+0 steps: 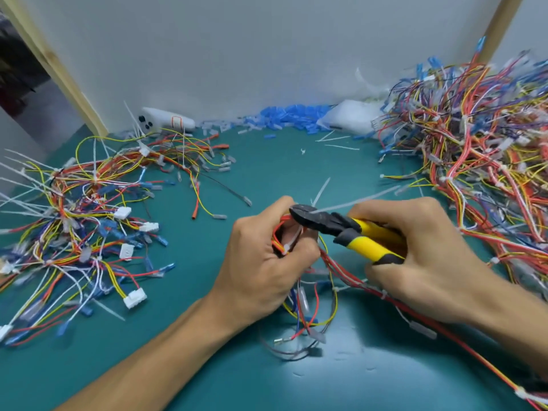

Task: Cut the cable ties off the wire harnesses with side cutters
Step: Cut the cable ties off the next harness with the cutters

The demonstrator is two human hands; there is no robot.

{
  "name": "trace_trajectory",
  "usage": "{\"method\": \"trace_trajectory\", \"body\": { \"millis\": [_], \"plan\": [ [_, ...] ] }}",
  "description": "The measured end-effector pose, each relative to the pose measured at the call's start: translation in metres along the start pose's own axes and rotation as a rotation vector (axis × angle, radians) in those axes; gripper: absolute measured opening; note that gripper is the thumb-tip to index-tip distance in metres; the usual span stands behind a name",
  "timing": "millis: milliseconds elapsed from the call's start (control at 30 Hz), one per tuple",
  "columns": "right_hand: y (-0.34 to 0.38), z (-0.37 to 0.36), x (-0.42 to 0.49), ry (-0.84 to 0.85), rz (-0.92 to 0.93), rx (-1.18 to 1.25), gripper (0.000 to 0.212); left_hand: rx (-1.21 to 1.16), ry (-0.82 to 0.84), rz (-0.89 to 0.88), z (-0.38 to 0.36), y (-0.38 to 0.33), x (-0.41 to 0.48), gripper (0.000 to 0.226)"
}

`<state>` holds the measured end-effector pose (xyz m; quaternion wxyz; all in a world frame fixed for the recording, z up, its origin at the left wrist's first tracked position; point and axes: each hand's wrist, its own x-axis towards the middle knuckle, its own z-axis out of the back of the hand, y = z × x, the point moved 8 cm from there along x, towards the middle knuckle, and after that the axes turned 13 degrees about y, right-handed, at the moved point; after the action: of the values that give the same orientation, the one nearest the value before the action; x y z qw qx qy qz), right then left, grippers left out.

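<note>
Your left hand (258, 265) gripped a harness (335, 269) above the green tabletop (275, 170), its wires curling out below your fist. Your right hand (424, 253) held the yellow-handled cutters (350, 231), their black head touching the wires at the top of your left fist, near a white tie (292, 240). A pile (83, 226) of harnesses lay to your left, a bigger heap (480, 155) to your right, and blue bits (290, 114) lined the wall.

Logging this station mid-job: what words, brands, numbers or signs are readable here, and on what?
No text reads legibly.
White device at the back: orange rectangle outline and dark dots, no letters.
Side cutters: yellow-and-black handles, no brand visible.
White connector at left: faint marks, too blurred to read.
</note>
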<state>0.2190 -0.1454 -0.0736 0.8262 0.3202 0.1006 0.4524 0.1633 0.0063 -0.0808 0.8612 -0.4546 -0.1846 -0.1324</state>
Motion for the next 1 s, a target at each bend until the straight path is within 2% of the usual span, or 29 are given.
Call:
{"method": "trace_trajectory", "body": {
  "millis": [233, 333, 500, 567, 700, 900, 1000],
  "plan": [
    [0.002, -0.001, 0.004, 0.044, 0.054, -0.077, 0.026, 0.022, -0.041, 0.012, 0.001, 0.005, -0.001, 0.032],
    [0.003, 0.000, 0.000, 0.022, 0.078, -0.014, 0.015, 0.011, -0.024, 0.010, 0.000, 0.001, 0.000, 0.032],
    [0.003, -0.006, -0.004, 0.011, 0.035, 0.164, 0.028, 0.016, 0.006, -0.041, 0.000, -0.007, 0.001, 0.030],
    [0.003, -0.007, -0.004, 0.013, 0.039, 0.180, 0.028, 0.018, -0.005, -0.053, 0.002, -0.007, -0.001, 0.032],
    [0.007, -0.005, -0.004, 0.002, 0.061, 0.133, 0.028, 0.058, -0.031, -0.074, 0.003, -0.010, 0.000, 0.033],
    [0.002, -0.010, -0.001, 0.036, 0.022, 0.128, 0.024, -0.002, -0.026, -0.029, 0.003, -0.009, -0.002, 0.029],
    [0.002, -0.008, 0.002, -0.001, 0.053, 0.048, 0.023, -0.020, -0.044, -0.044, 0.006, -0.008, -0.002, 0.030]
  ]
}}
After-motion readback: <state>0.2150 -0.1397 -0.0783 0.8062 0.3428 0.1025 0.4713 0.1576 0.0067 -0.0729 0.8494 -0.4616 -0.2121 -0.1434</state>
